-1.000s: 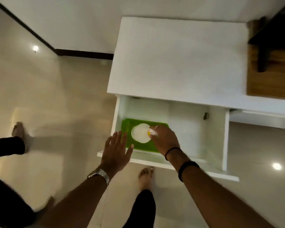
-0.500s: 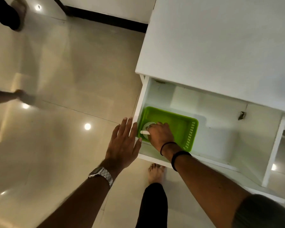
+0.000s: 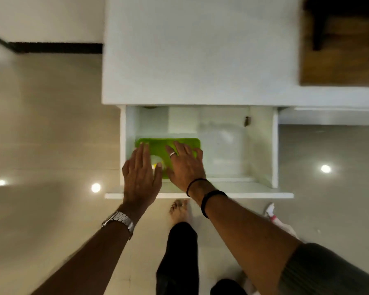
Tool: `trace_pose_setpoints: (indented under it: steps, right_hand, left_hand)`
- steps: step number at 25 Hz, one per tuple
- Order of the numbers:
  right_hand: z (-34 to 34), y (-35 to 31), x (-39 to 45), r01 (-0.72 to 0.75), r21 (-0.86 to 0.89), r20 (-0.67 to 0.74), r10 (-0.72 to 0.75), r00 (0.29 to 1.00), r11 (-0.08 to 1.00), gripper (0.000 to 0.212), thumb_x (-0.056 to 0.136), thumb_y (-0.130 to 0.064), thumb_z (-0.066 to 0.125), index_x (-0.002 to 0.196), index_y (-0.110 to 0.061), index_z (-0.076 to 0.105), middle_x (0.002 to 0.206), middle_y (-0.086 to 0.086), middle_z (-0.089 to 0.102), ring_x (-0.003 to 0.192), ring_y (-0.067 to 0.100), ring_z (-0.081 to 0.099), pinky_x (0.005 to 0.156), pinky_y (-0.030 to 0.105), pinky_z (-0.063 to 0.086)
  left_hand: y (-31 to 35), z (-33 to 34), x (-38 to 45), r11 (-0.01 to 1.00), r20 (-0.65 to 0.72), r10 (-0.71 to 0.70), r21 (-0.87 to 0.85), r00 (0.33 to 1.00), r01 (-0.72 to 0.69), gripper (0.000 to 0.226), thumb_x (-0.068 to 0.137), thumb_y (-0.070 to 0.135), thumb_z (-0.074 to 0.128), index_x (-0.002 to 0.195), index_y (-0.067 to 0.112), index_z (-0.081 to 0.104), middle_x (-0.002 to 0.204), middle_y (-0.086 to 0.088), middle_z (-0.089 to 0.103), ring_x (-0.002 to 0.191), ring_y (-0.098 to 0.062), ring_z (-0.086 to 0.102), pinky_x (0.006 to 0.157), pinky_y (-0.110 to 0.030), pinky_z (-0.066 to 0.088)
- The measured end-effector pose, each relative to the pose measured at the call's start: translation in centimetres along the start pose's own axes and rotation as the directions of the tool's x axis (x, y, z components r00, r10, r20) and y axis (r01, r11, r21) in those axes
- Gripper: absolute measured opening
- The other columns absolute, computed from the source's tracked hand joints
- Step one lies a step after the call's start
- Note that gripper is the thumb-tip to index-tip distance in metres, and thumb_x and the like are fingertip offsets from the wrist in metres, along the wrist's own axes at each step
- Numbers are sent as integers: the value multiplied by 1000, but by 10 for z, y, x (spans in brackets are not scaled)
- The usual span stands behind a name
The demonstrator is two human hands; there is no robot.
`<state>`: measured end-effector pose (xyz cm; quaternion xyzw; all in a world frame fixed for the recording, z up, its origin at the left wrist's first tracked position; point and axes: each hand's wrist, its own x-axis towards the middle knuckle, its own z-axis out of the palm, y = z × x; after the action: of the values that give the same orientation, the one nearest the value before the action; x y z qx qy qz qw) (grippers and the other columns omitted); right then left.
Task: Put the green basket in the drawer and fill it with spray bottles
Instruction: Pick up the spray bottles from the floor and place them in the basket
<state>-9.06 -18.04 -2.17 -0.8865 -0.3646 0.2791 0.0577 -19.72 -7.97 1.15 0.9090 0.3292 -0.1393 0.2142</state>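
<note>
The green basket [image 3: 160, 145] sits in the left part of the open white drawer [image 3: 200, 195]. A white spray bottle with a yellow part [image 3: 157, 163] lies inside it, mostly hidden between my hands. My left hand [image 3: 139, 173] hovers flat over the basket's left end with fingers apart. My right hand [image 3: 184, 163] is spread over the basket's right half, holding nothing. Another spray bottle with a white and pink head [image 3: 272, 213] lies on the floor at the right, below the drawer front.
The white cabinet top [image 3: 190, 54] stretches above the drawer. A wooden piece of furniture [image 3: 339, 52] stands at the top right. The drawer's right half [image 3: 226, 150] holds nothing. My bare foot [image 3: 179, 211] and dark trouser leg are on the glossy tiled floor.
My right hand has let go of the white bottle and spread flat over the basket. My left hand moved from the drawer's left corner to above the basket. The view swung left.
</note>
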Motion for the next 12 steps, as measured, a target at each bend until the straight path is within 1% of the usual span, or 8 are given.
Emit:
trace_pose_setpoints:
  steps: [2, 5, 7, 9, 10, 12]
  right_hand:
    - [-25, 54, -42, -112, 52, -87, 116, 989, 992, 68, 87, -40, 57, 149, -24, 37, 160, 7, 29, 146, 25, 26, 111, 56, 21]
    - [-44, 146, -122, -275, 142, -213, 301, 930, 951, 69, 89, -42, 54, 152, -23, 32, 164, 9, 19, 150, 27, 20, 113, 58, 20]
    - [-41, 212, -185, -383, 216, -258, 430, 865, 898, 70, 91, -43, 52, 154, -25, 26, 165, 8, 16, 151, 27, 18, 114, 59, 21]
    - [-28, 270, -241, -466, 275, -289, 535, 794, 841, 72, 89, -43, 50, 153, -26, 25, 165, 7, 16, 151, 27, 19, 112, 58, 23]
    - [-13, 302, -274, -517, 309, -288, 596, 750, 799, 72, 88, -43, 50, 153, -26, 24, 165, 7, 16, 150, 27, 20, 111, 58, 24]
    - [28, 366, -334, -610, 362, -238, 703, 671, 705, 73, 88, -44, 50, 154, -27, 22, 165, 7, 17, 150, 27, 21, 111, 58, 25]
  left_hand:
    - [65, 12, -5, 997, 25, 71, -22, 997, -70, 72, 102, 42, 36, 162, 4, 29, 169, -19, 34, 157, -37, 33, 124, -53, 30]
    - [171, 46, -35, 963, 52, 270, 3, 962, -270, 71, 103, 43, 37, 163, 6, 28, 171, -18, 32, 158, -37, 32, 124, -54, 30]
    - [244, 80, -66, 923, 58, 385, 9, 921, -386, 70, 103, 44, 36, 163, 9, 28, 172, -15, 30, 160, -35, 28, 125, -54, 29]
    - [302, 118, -97, 879, 65, 474, 22, 878, -477, 70, 103, 46, 36, 163, 11, 27, 174, -14, 25, 163, -34, 19, 125, -54, 28]
    - [332, 144, -117, 842, 78, 534, 37, 842, -538, 69, 104, 45, 37, 164, 13, 26, 175, -13, 22, 164, -34, 16, 125, -54, 28]
    - [382, 207, -156, 773, 128, 624, 38, 771, -633, 68, 104, 44, 38, 165, 16, 22, 176, -10, 16, 165, -32, 12, 126, -53, 27]
